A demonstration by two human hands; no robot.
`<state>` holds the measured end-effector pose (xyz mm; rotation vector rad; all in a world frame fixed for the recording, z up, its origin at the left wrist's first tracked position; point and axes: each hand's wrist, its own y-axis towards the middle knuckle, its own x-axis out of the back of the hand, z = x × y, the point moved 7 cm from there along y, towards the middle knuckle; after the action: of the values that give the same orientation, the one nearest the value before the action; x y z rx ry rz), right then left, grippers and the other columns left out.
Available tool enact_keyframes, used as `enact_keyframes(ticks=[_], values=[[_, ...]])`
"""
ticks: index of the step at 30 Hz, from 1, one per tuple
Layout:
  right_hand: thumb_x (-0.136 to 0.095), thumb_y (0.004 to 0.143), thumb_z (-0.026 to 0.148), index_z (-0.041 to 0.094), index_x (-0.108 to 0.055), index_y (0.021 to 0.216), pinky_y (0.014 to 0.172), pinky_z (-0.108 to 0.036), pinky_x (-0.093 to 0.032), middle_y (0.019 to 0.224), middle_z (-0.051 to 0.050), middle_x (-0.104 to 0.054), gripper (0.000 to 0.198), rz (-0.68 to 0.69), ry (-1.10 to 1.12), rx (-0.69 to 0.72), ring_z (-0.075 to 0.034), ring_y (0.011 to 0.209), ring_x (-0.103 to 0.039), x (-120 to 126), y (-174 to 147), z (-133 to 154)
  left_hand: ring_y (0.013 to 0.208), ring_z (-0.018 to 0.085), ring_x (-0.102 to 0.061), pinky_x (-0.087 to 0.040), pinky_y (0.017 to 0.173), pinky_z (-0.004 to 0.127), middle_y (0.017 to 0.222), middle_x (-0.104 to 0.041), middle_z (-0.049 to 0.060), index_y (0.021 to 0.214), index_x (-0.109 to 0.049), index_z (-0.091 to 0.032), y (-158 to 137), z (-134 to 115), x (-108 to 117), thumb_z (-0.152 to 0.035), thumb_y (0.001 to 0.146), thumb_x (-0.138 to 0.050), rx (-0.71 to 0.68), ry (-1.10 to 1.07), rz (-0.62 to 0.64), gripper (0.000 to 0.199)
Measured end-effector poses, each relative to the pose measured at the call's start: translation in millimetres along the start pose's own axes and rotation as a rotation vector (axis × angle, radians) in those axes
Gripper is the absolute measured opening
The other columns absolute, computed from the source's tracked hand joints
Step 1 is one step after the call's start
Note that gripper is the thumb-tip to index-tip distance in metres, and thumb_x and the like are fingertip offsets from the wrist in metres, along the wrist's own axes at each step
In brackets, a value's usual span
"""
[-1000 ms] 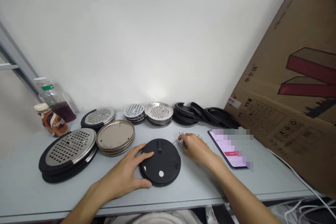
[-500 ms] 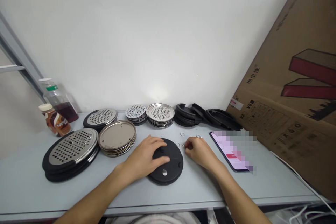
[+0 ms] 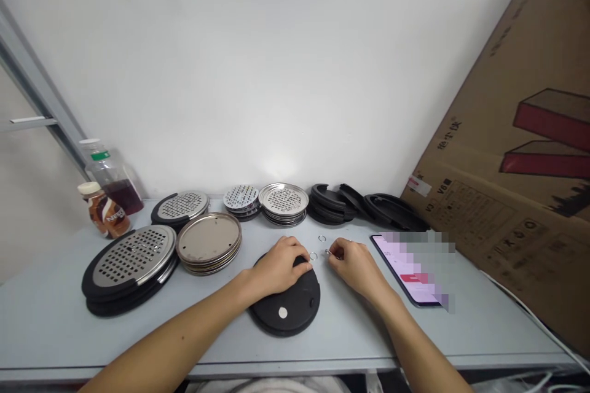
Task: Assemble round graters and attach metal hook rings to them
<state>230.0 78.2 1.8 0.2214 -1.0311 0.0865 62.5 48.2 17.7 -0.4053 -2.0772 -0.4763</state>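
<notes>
Since half a second ago, the left hand [image 3: 275,267] has drawn its spread fingers together by the far right rim of the black disc [image 3: 295,306], and the disc has slid a little toward the person. The right hand [image 3: 354,264] is in almost the same spot.

On the left, the finger and thumb tips are nearly together, right beside a thin metal ring [image 3: 316,256]; I cannot tell if they have hold of it. The right hand is curled, and its thumb and pointer finger pinch a small shiny piece [image 3: 327,252]. Most of it is hidden, but it may be a ring too.

Thin things like these likely need just the tips of the fingers. A nail under the edge should help, and a soft squeeze is best, or a ring may hop away. The left palm should stay light so the disc does not slip.

The disc lies flat on the table [image 3: 350,331], partly under the left hand and to the left of the right hand. The thin metal ring sits between the two hands, just off the disc. One more ring [image 3: 322,241] lies farther back, near both hands.
</notes>
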Motion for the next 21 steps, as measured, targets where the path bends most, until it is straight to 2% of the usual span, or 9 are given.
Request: enact_keyframes(ticks=[5, 10, 13, 21], values=[[-0.056, 0.079, 0.015, 0.019, -0.072, 0.083, 0.071, -0.028, -0.042, 0.079, -0.007, -0.073, 0.017, 0.002, -0.012, 0.014, -0.021, 0.078, -0.065, 0, 0, 0, 0.099, 0.024, -0.065, -0.049, 0.095, 0.037, 0.104, -0.071, 0.009, 0.101, -0.075, -0.019, 27, 6, -2, -0.026, 0.09, -0.065, 0.064, -0.03, 0.079, 0.016], [-0.053, 0.084, 0.017, 0.019, -0.078, 0.087, 0.075, -0.029, -0.045, 0.086, -0.009, -0.077, 0.026, 0.017, 0.051, 0.047, -0.024, 0.084, -0.069, 2, 1, 1, 0.096, 0.021, -0.066, -0.055, 0.086, 0.041, 0.112, -0.067, 0.008, 0.112, -0.065, -0.016, 55, 12, -21, -0.033, 0.094, -0.064, 0.164, -0.043, 0.227, 0.025], [-0.052, 0.086, 0.018, 0.02, -0.079, 0.09, 0.077, -0.03, -0.046, 0.091, -0.01, -0.077, 0.028, -0.005, 0.078, 0.059, -0.025, 0.087, -0.07, 3, 1, 1, 0.101, 0.022, -0.065, -0.056, 0.086, 0.042, 0.12, -0.064, 0.009, 0.119, -0.062, -0.017, 59, 13, -29, -0.032, 0.096, -0.061, 0.193, -0.062, 0.28, 0.027], [-0.051, 0.086, 0.014, 0.021, -0.079, 0.094, 0.081, -0.031, -0.048, 0.094, -0.008, -0.078, 0.03, 0.018, 0.133, 0.087, -0.025, 0.089, -0.07, 0, 0, 5, 0.101, 0.023, -0.065, -0.056, 0.086, 0.042, 0.121, -0.063, 0.009, 0.12, -0.061, -0.016, 64, 26, -35, -0.032, 0.096, -0.061, 0.268, -0.097, 0.335, 0.029]])
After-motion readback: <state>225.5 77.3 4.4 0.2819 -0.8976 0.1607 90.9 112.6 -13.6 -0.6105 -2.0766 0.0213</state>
